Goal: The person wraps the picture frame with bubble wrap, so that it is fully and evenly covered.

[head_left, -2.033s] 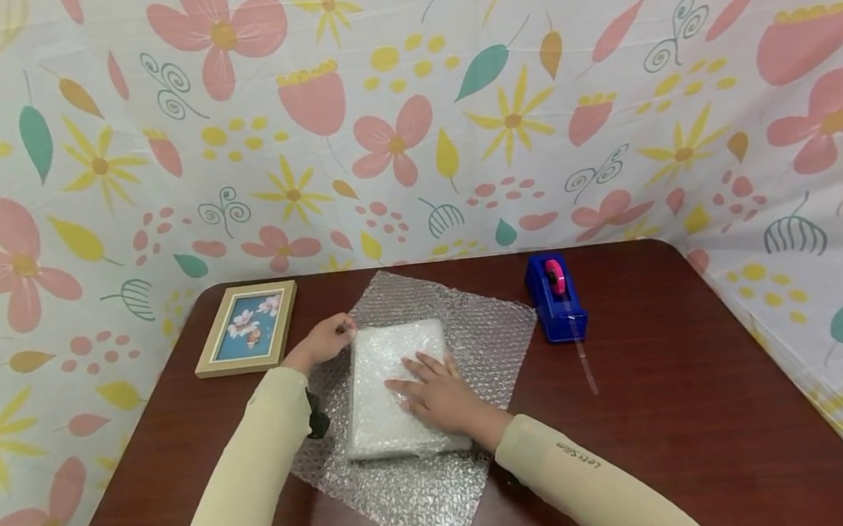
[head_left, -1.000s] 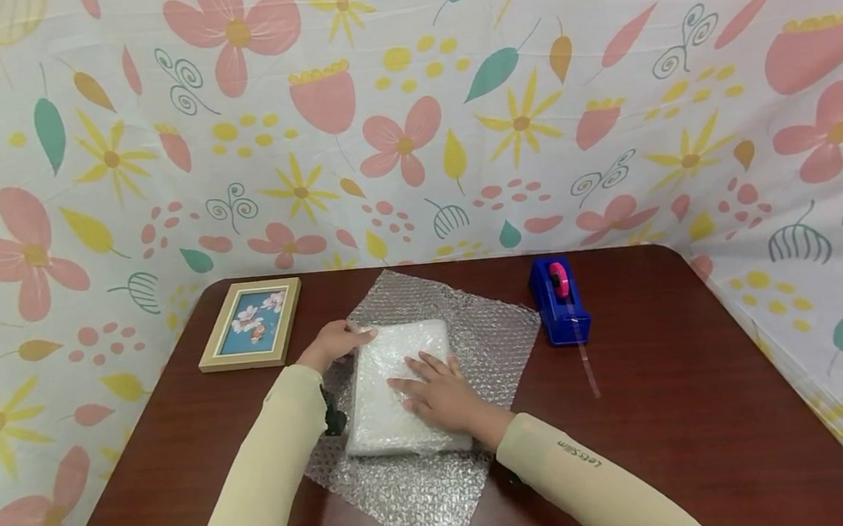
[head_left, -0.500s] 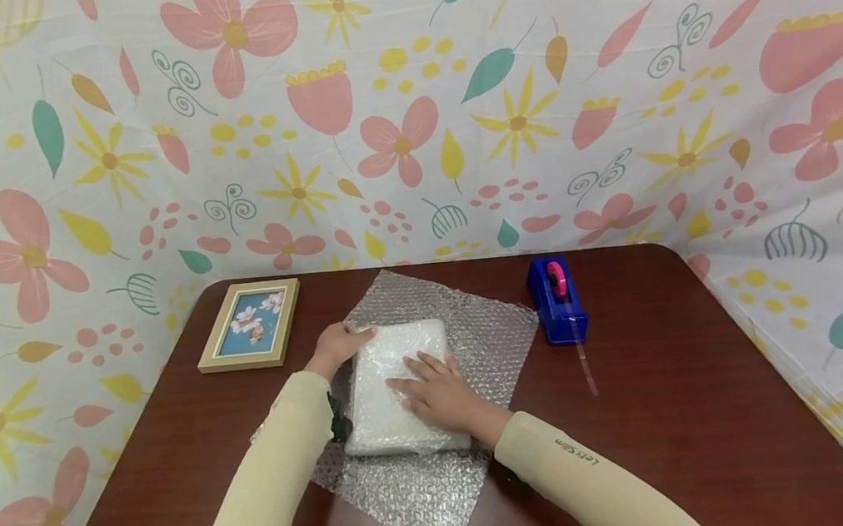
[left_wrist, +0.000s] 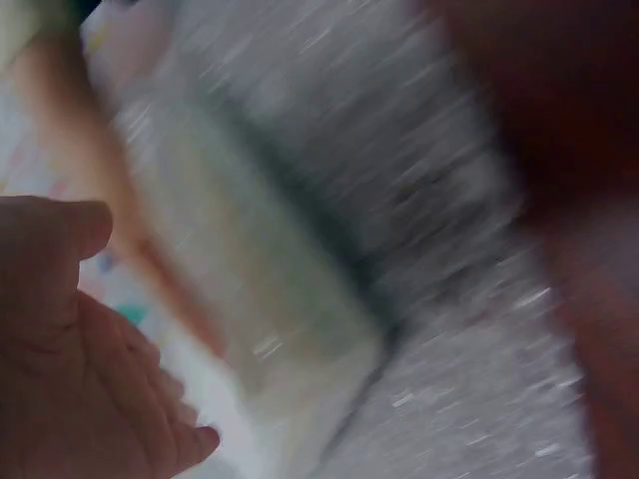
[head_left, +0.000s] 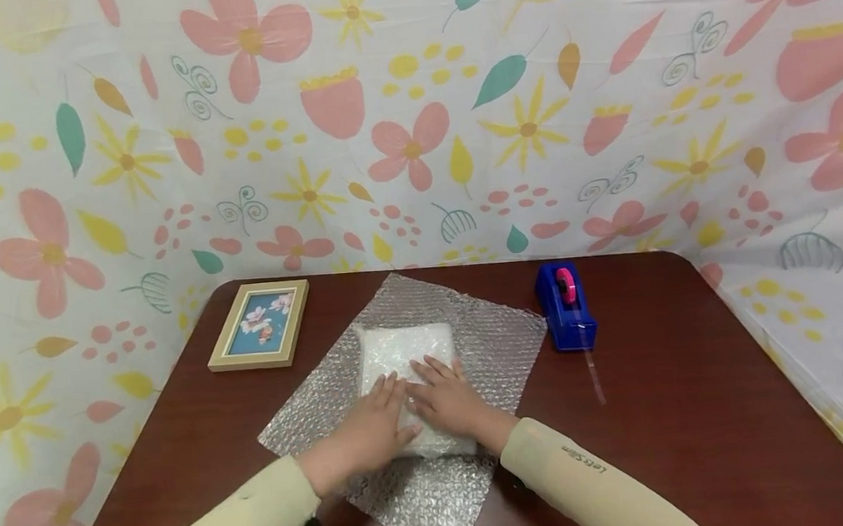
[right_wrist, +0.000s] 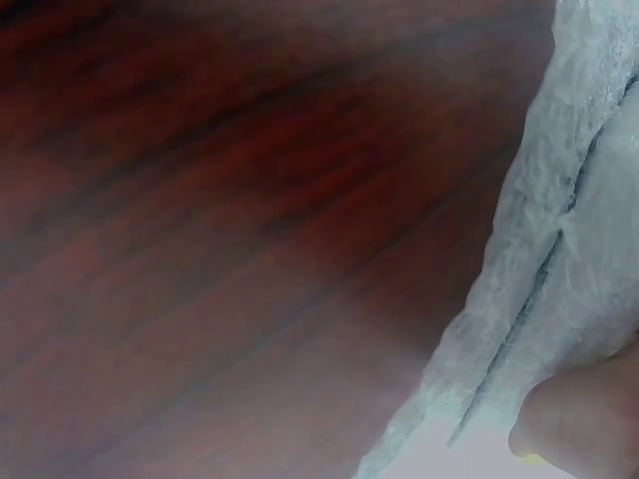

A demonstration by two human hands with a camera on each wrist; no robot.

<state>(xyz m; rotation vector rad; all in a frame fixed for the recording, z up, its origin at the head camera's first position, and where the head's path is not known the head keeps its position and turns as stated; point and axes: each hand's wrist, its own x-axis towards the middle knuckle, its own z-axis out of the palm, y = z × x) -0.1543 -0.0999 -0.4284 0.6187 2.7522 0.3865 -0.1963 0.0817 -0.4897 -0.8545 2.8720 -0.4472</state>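
Note:
A flat white rectangular bundle (head_left: 406, 344), covered in bubble wrap, lies on a larger clear bubble wrap sheet (head_left: 496, 336) in the middle of the table. My right hand (head_left: 448, 398) rests on the bundle's right part, fingers spread. Over its left part is my left hand (head_left: 371, 422), fingers straight, its fingertips close to those of the right hand. In the left wrist view the bundle (left_wrist: 270, 259) is blurred, with the left hand (left_wrist: 70, 349) beside it. The right wrist view shows one fingertip (right_wrist: 579, 419) at the wrapped edge.
A light wooden picture frame (head_left: 260, 325) with a flower picture lies at the table's back left. To the right of the sheet stands a blue tape dispenser (head_left: 569, 317) with a pink roll, a strip of tape hanging off its front. A floral cloth (head_left: 408, 114) hangs behind the dark table (head_left: 674, 391).
My left hand has left the bundle's far left corner and moved nearer, onto its left part. More of the sheet's left corner shows. My right hand stays on the bundle.

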